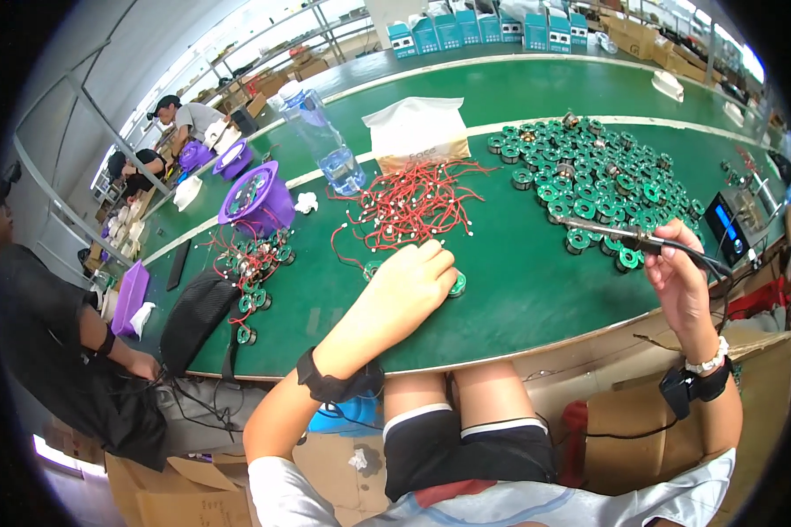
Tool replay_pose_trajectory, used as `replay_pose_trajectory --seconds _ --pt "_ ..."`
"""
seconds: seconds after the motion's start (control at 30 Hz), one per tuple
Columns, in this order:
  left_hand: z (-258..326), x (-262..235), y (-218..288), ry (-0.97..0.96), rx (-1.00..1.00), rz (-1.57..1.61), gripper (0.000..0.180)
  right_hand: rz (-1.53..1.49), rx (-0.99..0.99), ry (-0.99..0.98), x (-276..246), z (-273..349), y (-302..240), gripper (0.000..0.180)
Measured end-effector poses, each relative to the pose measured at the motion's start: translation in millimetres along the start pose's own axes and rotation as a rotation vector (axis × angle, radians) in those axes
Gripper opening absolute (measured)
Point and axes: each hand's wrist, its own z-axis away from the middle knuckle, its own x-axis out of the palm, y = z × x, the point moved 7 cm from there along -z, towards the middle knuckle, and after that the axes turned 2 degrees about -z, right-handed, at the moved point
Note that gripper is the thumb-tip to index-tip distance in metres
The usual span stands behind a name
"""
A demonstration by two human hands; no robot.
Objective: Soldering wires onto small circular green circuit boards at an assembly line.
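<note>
My right hand (682, 274) grips a soldering iron (628, 234) by its dark handle. The metal shaft points left, over the near edge of a heap of small round green circuit boards with coils (602, 171). My left hand (416, 283) rests low over the table with its fingers curled; what they pinch, if anything, is hidden. Beside it a green round board (458, 285) shows at the right, and another (372, 269) pokes out at the left. Just beyond my left fingertips lies a tangle of red wires (413, 206) with small white ends.
Behind the wires stand a water bottle (325, 145) and a plastic bag (417, 132). A purple bucket (268, 204), wired boards (253, 294) and a black pouch (200, 316) lie left. A soldering station (729, 224) stands right. A person in black (57, 351) is at the left.
</note>
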Motion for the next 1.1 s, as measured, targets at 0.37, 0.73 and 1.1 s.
replay_pose_trajectory --seconds 0.37,0.73,1.1 --pt "22.6 7.6 6.8 0.127 -0.015 0.104 0.021 0.024 0.028 0.043 -3.8 -3.6 6.2 0.015" --pt "29.1 5.3 5.9 0.009 0.052 -0.154 0.021 0.029 0.026 0.037 -4.4 -2.3 6.6 0.017" --pt "15.1 9.2 27.5 0.1 0.044 -0.109 0.019 0.032 0.025 0.04 -3.2 -0.4 3.6 0.016"
